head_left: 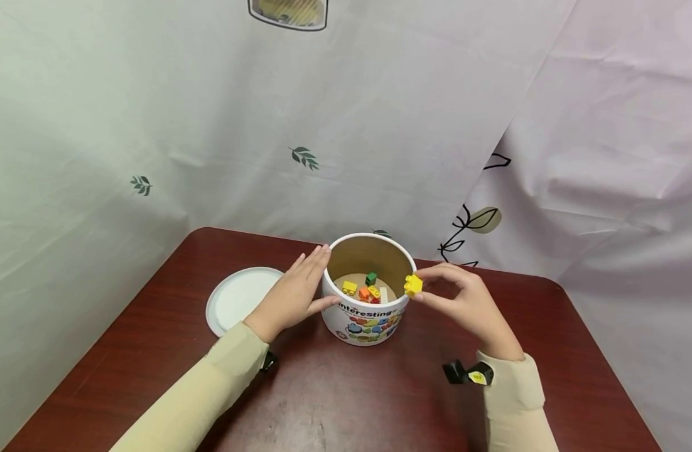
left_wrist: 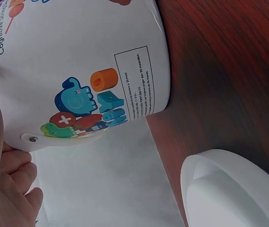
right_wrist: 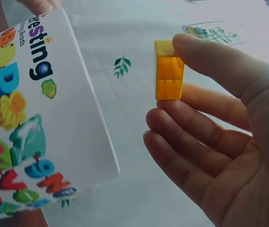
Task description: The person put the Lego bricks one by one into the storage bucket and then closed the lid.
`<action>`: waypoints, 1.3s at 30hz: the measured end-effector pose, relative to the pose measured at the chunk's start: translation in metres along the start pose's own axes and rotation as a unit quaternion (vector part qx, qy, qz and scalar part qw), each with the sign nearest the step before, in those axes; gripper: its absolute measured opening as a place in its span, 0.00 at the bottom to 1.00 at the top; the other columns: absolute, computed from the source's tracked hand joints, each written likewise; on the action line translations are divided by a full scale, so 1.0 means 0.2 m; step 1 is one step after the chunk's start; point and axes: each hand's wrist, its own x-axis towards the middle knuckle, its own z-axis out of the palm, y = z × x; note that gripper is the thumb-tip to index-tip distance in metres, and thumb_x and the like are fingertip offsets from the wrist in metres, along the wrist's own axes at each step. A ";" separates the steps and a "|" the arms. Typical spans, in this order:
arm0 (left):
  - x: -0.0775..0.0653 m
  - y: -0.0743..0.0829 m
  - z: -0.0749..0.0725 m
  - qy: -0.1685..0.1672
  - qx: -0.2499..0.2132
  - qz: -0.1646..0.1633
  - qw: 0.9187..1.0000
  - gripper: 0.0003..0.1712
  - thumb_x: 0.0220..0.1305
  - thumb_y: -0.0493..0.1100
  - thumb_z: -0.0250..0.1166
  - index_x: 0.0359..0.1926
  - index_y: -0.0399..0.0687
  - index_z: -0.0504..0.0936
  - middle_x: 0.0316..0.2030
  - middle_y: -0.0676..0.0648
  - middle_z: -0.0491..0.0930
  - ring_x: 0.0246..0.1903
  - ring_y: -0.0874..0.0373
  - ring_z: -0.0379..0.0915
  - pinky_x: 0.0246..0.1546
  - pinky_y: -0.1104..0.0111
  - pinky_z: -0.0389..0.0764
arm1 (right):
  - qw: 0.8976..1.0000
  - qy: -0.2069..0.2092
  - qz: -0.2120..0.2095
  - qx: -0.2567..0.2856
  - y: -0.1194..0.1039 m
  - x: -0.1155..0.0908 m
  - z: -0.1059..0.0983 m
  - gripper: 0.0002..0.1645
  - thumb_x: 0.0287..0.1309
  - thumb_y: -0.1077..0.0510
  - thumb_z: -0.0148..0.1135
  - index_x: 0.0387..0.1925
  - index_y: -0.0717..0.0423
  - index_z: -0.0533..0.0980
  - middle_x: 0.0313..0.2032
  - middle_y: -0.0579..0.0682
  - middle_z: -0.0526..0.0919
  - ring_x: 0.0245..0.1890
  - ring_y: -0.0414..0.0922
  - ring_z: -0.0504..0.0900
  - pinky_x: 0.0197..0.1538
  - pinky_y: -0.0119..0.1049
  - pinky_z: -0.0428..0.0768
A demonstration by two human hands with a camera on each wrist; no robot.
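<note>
In the head view a white printed tub [head_left: 358, 329] stands upright without its lid. On its floor lie several toy bricks, among them a yellow brick [head_left: 349, 287], a green brick [head_left: 371, 278] and an orange brick [head_left: 364, 293]. My left hand [head_left: 292, 289] rests against the tub's left side, fingers extended along the rim and thumb toward the front. Just outside the right rim, my right hand [head_left: 464, 301] pinches another yellow brick [head_left: 413, 285] between thumb and fingertips. The right wrist view shows this brick's hollow underside [right_wrist: 169, 78].
A round white lid [head_left: 238, 298] lies on the dark red table [head_left: 346, 402], left of the tub and beside the left forearm. Pale patterned cloth [head_left: 380, 125] hangs behind the table and along its sides.
</note>
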 end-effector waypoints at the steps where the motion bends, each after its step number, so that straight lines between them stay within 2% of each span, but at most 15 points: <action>1: 0.00 0.00 0.00 0.000 0.000 0.000 1.000 0.54 0.66 0.63 0.65 0.76 0.29 0.56 0.76 0.34 0.56 0.76 0.44 0.51 0.75 0.49 0.55 | 1.000 0.000 0.001 0.007 0.00 0.01 0.01 0.18 0.52 0.60 0.79 0.47 0.50 0.86 0.40 0.46 0.86 0.39 0.43 0.85 0.44 0.30 0.84; 7: 0.00 0.00 0.01 0.002 0.002 0.003 1.000 0.54 0.67 0.64 0.65 0.76 0.29 0.56 0.76 0.34 0.56 0.76 0.44 0.52 0.75 0.49 0.56 | 0.998 0.012 0.015 0.053 0.03 0.11 0.06 0.18 0.53 0.66 0.76 0.47 0.61 0.84 0.40 0.56 0.86 0.38 0.40 0.87 0.42 0.31 0.86; 12: 0.00 0.00 0.01 0.003 0.002 0.004 1.000 0.54 0.67 0.63 0.65 0.76 0.29 0.56 0.76 0.34 0.57 0.76 0.43 0.52 0.75 0.49 0.55 | 0.996 0.023 0.039 0.080 0.04 0.19 0.11 0.18 0.55 0.66 0.75 0.48 0.65 0.83 0.41 0.61 0.87 0.37 0.40 0.87 0.44 0.31 0.86; 16: 0.01 -0.01 0.01 -0.001 -0.001 0.003 1.000 0.54 0.67 0.63 0.65 0.76 0.29 0.56 0.76 0.34 0.56 0.76 0.43 0.52 0.75 0.50 0.54 | 0.995 0.024 0.063 0.072 0.04 0.25 0.15 0.18 0.56 0.62 0.75 0.48 0.64 0.84 0.42 0.59 0.87 0.38 0.43 0.86 0.45 0.31 0.85; 23: 0.00 0.00 0.00 -0.003 -0.004 0.000 1.000 0.54 0.67 0.63 0.65 0.76 0.29 0.56 0.76 0.34 0.56 0.76 0.42 0.52 0.76 0.50 0.53 | 0.993 -0.006 0.099 0.070 0.07 0.34 0.23 0.18 0.57 0.55 0.76 0.47 0.60 0.85 0.42 0.54 0.88 0.42 0.47 0.87 0.46 0.34 0.85; 27: 0.00 0.00 0.00 -0.004 -0.010 -0.001 1.000 0.54 0.67 0.63 0.65 0.76 0.29 0.55 0.76 0.34 0.55 0.76 0.42 0.52 0.75 0.49 0.54 | 0.993 -0.027 0.104 0.056 0.08 0.38 0.27 0.19 0.57 0.54 0.76 0.48 0.59 0.85 0.42 0.54 0.89 0.41 0.47 0.88 0.45 0.36 0.86; 32: 0.00 0.00 0.00 -0.006 -0.013 -0.003 1.000 0.54 0.67 0.63 0.65 0.76 0.30 0.55 0.76 0.34 0.55 0.76 0.43 0.51 0.75 0.49 0.54 | 0.994 -0.049 0.102 0.008 0.06 0.43 0.31 0.19 0.57 0.54 0.75 0.48 0.60 0.86 0.40 0.54 0.89 0.40 0.47 0.87 0.44 0.40 0.86; 39: 0.00 0.00 0.00 -0.003 -0.007 -0.001 1.000 0.54 0.67 0.62 0.65 0.76 0.29 0.55 0.76 0.34 0.56 0.76 0.42 0.52 0.75 0.49 0.54 | 0.987 -0.098 0.107 -0.064 0.05 0.50 0.35 0.19 0.59 0.54 0.73 0.48 0.62 0.85 0.39 0.54 0.89 0.38 0.47 0.87 0.45 0.43 0.86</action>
